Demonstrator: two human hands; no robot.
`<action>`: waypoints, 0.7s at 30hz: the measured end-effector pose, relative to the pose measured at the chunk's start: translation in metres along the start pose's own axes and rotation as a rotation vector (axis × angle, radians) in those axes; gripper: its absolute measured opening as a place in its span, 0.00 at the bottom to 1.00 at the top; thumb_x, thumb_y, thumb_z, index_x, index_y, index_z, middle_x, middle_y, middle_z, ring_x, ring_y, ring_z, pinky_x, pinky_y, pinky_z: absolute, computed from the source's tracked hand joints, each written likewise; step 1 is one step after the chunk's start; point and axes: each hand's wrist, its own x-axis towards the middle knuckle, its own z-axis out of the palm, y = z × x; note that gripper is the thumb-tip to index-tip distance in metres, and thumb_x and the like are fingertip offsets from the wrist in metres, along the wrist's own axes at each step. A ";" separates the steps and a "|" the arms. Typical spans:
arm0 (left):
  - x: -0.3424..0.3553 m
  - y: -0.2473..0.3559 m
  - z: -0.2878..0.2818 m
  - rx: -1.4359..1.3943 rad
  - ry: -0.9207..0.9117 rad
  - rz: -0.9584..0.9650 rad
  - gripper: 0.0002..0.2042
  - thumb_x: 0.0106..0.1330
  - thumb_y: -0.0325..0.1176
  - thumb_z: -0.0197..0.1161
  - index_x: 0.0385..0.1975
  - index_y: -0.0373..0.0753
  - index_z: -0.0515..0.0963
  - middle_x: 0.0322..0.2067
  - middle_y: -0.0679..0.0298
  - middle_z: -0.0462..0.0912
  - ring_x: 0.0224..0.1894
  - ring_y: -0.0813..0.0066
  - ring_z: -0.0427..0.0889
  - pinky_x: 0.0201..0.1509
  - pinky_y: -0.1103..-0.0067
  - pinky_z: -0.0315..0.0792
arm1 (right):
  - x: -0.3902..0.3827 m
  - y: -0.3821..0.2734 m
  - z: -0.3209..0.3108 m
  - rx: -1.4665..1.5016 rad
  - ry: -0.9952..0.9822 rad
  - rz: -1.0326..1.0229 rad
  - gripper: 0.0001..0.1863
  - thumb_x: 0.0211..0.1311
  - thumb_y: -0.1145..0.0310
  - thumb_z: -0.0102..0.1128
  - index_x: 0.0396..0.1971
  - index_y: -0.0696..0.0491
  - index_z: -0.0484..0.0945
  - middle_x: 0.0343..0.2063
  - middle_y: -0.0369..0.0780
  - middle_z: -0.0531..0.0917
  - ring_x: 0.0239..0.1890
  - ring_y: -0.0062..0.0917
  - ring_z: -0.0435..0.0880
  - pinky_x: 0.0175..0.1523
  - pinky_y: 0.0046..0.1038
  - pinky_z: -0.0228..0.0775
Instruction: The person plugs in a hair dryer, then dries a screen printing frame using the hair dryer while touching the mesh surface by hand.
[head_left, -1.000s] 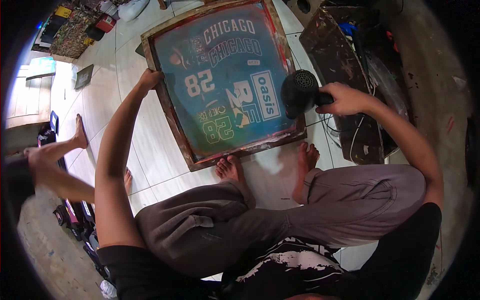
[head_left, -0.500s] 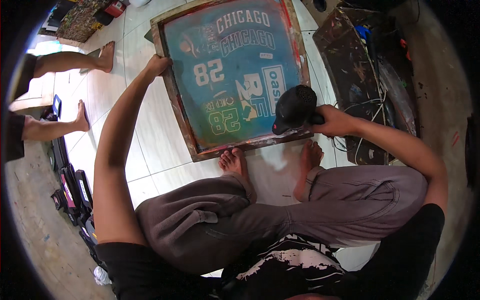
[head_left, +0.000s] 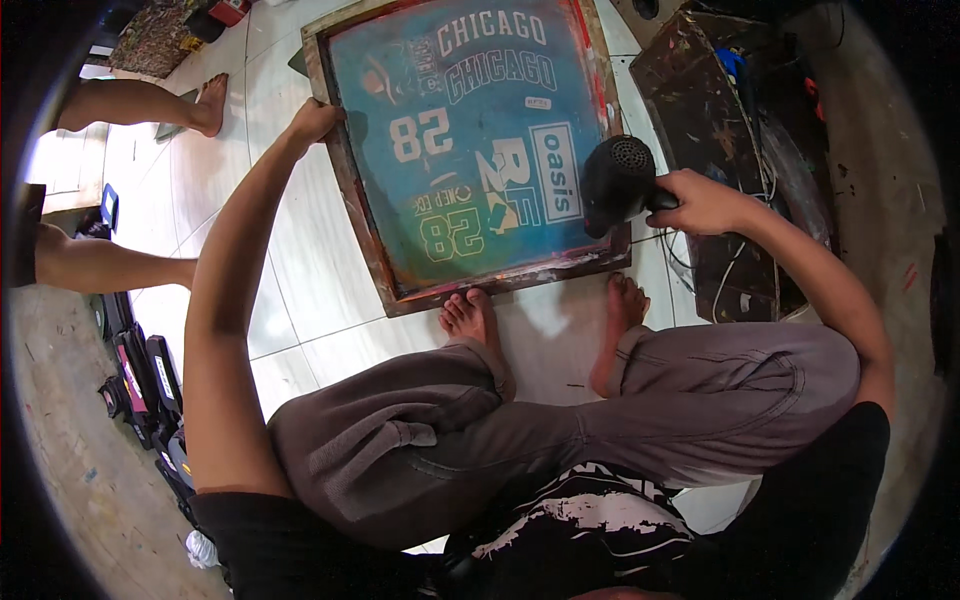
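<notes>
A wooden-framed printing screen (head_left: 390, 180) with blue-green mesh and pale stencilled letters and numerals stands in front of me, its near edge by my feet. My left hand (head_left: 317, 122) is closed round the left side of its frame. In my right hand (head_left: 700, 203) is the handle of a black hair dryer (head_left: 615, 180), its round vented back facing up. The dryer is over the lower right corner of the screen, its nozzle pointing down toward the near edge. Whether the nozzle touches the mesh I cannot tell.
A dark, paint-stained box (head_left: 700, 110) stands at the right, with a pale cable (head_left: 735, 265) draped over its side. Another person's bare foot (head_left: 211, 104) is on the tiled floor at far left. Several dark flat objects (head_left: 135, 375) line the left edge of the tiles.
My right hand has moved the hair dryer up and to the right, toward the screen's right edge. My left hand keeps its hold. The other person's nearer leg has shifted right.
</notes>
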 end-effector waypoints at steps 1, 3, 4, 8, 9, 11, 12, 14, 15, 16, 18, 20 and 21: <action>-0.001 0.002 0.003 -0.009 0.052 0.029 0.11 0.59 0.34 0.62 0.36 0.33 0.78 0.26 0.63 0.80 0.24 0.71 0.81 0.28 0.74 0.78 | -0.004 0.000 -0.001 -0.003 0.023 0.033 0.19 0.59 0.64 0.65 0.42 0.64 0.76 0.15 0.40 0.75 0.13 0.24 0.75 0.20 0.29 0.68; 0.013 -0.015 -0.011 -0.010 0.008 -0.002 0.12 0.59 0.33 0.62 0.38 0.33 0.79 0.28 0.62 0.81 0.26 0.70 0.82 0.30 0.73 0.79 | -0.004 0.000 -0.002 -0.025 0.021 0.006 0.19 0.59 0.65 0.64 0.42 0.65 0.76 0.15 0.41 0.76 0.13 0.26 0.76 0.20 0.30 0.69; 0.019 -0.028 -0.019 -0.010 -0.038 -0.033 0.13 0.59 0.33 0.62 0.41 0.32 0.79 0.30 0.60 0.82 0.27 0.70 0.83 0.32 0.73 0.80 | -0.003 -0.001 -0.002 -0.032 0.014 0.025 0.19 0.59 0.65 0.64 0.42 0.65 0.76 0.14 0.41 0.75 0.12 0.26 0.76 0.20 0.30 0.69; 0.014 -0.010 -0.006 0.065 -0.035 -0.043 0.15 0.59 0.33 0.62 0.43 0.32 0.79 0.34 0.59 0.84 0.30 0.68 0.85 0.34 0.72 0.81 | -0.007 0.006 0.002 -0.025 0.010 0.088 0.19 0.59 0.65 0.64 0.42 0.66 0.75 0.13 0.41 0.75 0.12 0.26 0.77 0.20 0.29 0.69; 0.010 -0.007 -0.003 0.027 -0.032 -0.026 0.16 0.58 0.33 0.62 0.44 0.31 0.79 0.34 0.59 0.84 0.31 0.68 0.85 0.34 0.72 0.81 | -0.008 0.005 0.002 -0.023 0.012 0.092 0.19 0.59 0.65 0.64 0.42 0.66 0.75 0.13 0.41 0.75 0.12 0.26 0.77 0.20 0.29 0.69; 0.007 -0.005 -0.002 -0.010 -0.027 -0.011 0.17 0.58 0.33 0.62 0.45 0.31 0.78 0.34 0.59 0.84 0.31 0.68 0.85 0.34 0.72 0.82 | -0.010 0.000 0.003 -0.009 0.001 0.102 0.17 0.59 0.64 0.64 0.36 0.64 0.76 0.14 0.41 0.76 0.15 0.25 0.76 0.22 0.31 0.67; 0.007 -0.007 -0.003 -0.014 -0.026 -0.008 0.18 0.58 0.33 0.62 0.47 0.31 0.78 0.35 0.59 0.84 0.32 0.68 0.86 0.35 0.72 0.82 | -0.010 0.000 0.004 -0.010 0.000 0.100 0.17 0.59 0.64 0.64 0.36 0.64 0.76 0.14 0.41 0.76 0.15 0.25 0.76 0.22 0.31 0.67; 0.011 -0.012 -0.006 -0.018 -0.023 -0.009 0.19 0.58 0.34 0.62 0.48 0.31 0.77 0.36 0.58 0.84 0.33 0.68 0.86 0.36 0.71 0.82 | -0.007 0.000 0.006 0.067 -0.012 0.156 0.16 0.60 0.63 0.64 0.34 0.64 0.76 0.14 0.40 0.76 0.14 0.24 0.76 0.22 0.31 0.67; 0.015 -0.016 -0.009 0.006 -0.019 -0.021 0.19 0.58 0.34 0.62 0.49 0.32 0.77 0.36 0.58 0.84 0.33 0.67 0.86 0.36 0.71 0.82 | -0.006 0.002 0.007 0.065 -0.014 0.153 0.16 0.60 0.63 0.64 0.34 0.64 0.76 0.14 0.40 0.76 0.14 0.24 0.76 0.22 0.31 0.67; 0.018 -0.020 -0.011 0.030 -0.014 -0.034 0.20 0.58 0.34 0.62 0.50 0.33 0.76 0.37 0.58 0.84 0.33 0.67 0.86 0.37 0.71 0.82 | -0.004 0.003 0.008 0.079 -0.023 0.164 0.16 0.60 0.64 0.64 0.33 0.63 0.76 0.14 0.39 0.76 0.14 0.23 0.76 0.21 0.30 0.66; 0.014 -0.016 -0.008 0.009 -0.035 -0.018 0.20 0.58 0.34 0.62 0.49 0.33 0.77 0.37 0.58 0.84 0.34 0.67 0.86 0.37 0.71 0.82 | -0.002 0.010 0.010 0.097 -0.032 0.179 0.15 0.61 0.64 0.64 0.33 0.63 0.76 0.14 0.39 0.76 0.14 0.23 0.76 0.21 0.30 0.66; 0.010 -0.010 -0.005 -0.013 -0.055 -0.003 0.19 0.58 0.34 0.62 0.49 0.33 0.77 0.37 0.58 0.84 0.35 0.66 0.87 0.38 0.71 0.82 | -0.002 0.016 0.014 0.135 -0.040 0.194 0.14 0.61 0.66 0.63 0.30 0.62 0.75 0.13 0.37 0.75 0.12 0.21 0.75 0.20 0.28 0.64; 0.008 -0.006 -0.004 -0.001 -0.052 0.000 0.20 0.58 0.34 0.61 0.49 0.32 0.76 0.37 0.58 0.85 0.35 0.66 0.87 0.38 0.71 0.82 | -0.002 0.020 0.016 0.135 -0.043 0.196 0.14 0.61 0.66 0.63 0.30 0.62 0.75 0.13 0.37 0.75 0.12 0.21 0.75 0.20 0.28 0.64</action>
